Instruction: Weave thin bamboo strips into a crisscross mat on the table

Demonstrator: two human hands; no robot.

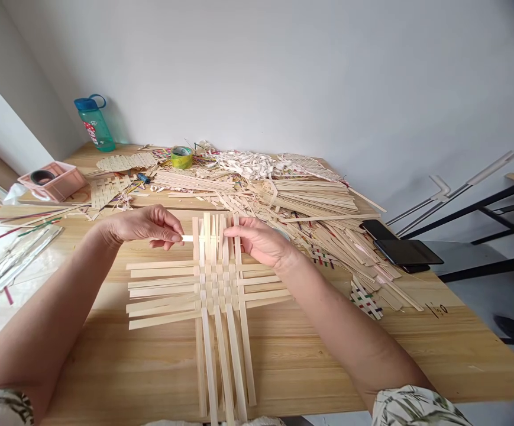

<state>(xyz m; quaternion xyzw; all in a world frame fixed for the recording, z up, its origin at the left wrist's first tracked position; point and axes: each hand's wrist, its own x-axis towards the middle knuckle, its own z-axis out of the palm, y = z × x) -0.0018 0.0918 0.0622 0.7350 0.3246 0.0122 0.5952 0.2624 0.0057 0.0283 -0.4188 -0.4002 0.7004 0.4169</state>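
A cross-shaped weave of pale wooden strips (pixel 215 288) lies on the table, its long ends spread left, right and toward me. My left hand (pixel 150 227) is just left of the upper upright strips and pinches the end of a thin whitish strip (pixel 188 238). That strip runs to the right among the upright ones. At the upper right of the weave, my right hand (pixel 259 238) has its thumb and fingers closed on the upright strips. Its lower fingers are partly hidden behind the strips.
Heaped loose strips (pixel 310 198) cover the table's back and right. A green bottle (pixel 99 127), a pink basket (pixel 64 182) and a tape roll (pixel 181 158) stand at the back left. Dark phones (pixel 407 252) lie at the right edge. Plastic-wrapped material (pixel 12 266) is at the left.
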